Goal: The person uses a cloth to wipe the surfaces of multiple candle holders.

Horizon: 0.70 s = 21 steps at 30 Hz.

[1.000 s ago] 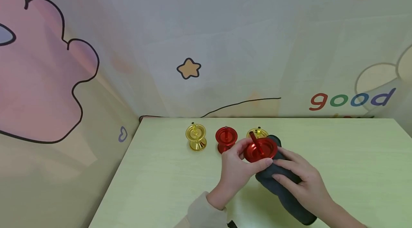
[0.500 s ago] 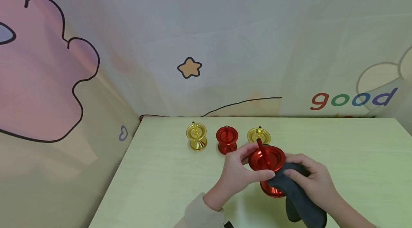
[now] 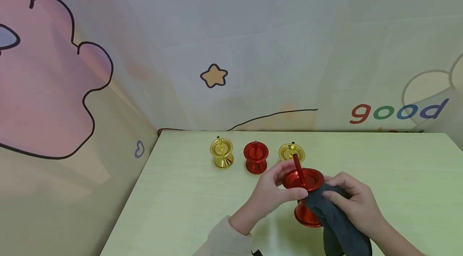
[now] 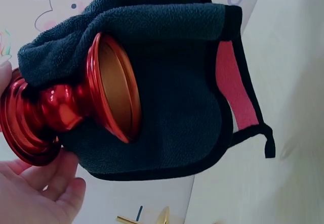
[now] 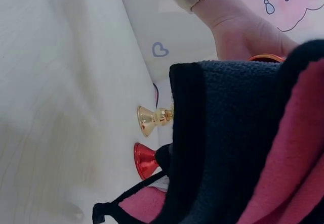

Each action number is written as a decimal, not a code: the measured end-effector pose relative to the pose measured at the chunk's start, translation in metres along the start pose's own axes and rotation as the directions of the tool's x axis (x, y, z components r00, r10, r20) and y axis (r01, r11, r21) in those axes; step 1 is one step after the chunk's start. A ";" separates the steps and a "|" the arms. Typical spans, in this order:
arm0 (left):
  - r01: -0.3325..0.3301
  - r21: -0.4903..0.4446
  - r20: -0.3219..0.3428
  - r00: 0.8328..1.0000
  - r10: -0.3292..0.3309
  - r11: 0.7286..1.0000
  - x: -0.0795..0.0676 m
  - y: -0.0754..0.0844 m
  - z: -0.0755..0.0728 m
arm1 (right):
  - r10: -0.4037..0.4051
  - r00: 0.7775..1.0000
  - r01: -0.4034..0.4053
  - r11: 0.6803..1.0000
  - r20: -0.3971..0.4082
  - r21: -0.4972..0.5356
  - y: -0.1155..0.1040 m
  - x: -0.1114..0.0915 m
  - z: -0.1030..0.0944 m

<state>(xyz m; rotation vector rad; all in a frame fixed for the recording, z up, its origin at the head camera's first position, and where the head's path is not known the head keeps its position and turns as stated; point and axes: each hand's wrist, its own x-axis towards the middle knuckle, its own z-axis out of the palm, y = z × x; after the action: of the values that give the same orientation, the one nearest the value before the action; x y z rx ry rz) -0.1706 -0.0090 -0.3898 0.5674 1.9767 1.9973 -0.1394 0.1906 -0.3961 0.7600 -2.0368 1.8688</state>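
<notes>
My left hand [image 3: 271, 189] grips a red metal candlestick [image 3: 307, 215] by its dish, thumb on the near side of the rim. A red spike sticks up from the dish, tilted to the left. My right hand [image 3: 356, 203] pinches a dark blue-grey cloth [image 3: 338, 218] against the right of the dish and stem, and the cloth hangs down from there. In the left wrist view the candlestick [image 4: 63, 107] shows its round stem and hollow base, with the cloth [image 4: 177, 87] behind and over it. The right wrist view shows the cloth [image 5: 228, 133] with black edging and a pink side.
Along the back of the pale table [image 3: 173, 207] stand a gold candlestick [image 3: 221, 149], a red candlestick [image 3: 256, 153] and another gold candlestick [image 3: 285, 151], partly hidden by the left hand. A printed backdrop [image 3: 246, 55] rises behind the table's far edge.
The held candlestick has moved right and toward me. The cloth has slid rightward off its base, which now shows, and hangs lower. My right hand has shifted slightly right.
</notes>
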 end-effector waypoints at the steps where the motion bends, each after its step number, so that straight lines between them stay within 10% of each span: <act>1: 0.003 -0.004 -0.002 1.000 -0.003 1.000 0.001 0.000 0.001 | -0.001 1.000 0.001 1.000 -0.006 -0.003 0.000 -0.001 0.000; 12: 0.009 0.128 -0.178 0.984 0.014 0.992 0.001 -0.002 0.009 | -0.052 0.994 0.016 0.942 -0.098 -0.335 -0.001 -0.001 0.003; 21: -0.146 0.200 -0.094 0.981 0.168 0.969 -0.003 0.000 0.008 | -0.129 0.988 0.094 0.933 -0.079 -0.348 0.000 -0.003 0.005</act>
<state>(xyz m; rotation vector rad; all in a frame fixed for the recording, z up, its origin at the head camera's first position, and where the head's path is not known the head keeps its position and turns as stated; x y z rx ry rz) -0.1639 -0.0032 -0.3902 0.6912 2.2752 1.9784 -0.1362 0.1859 -0.3982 0.6561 -2.1256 1.4050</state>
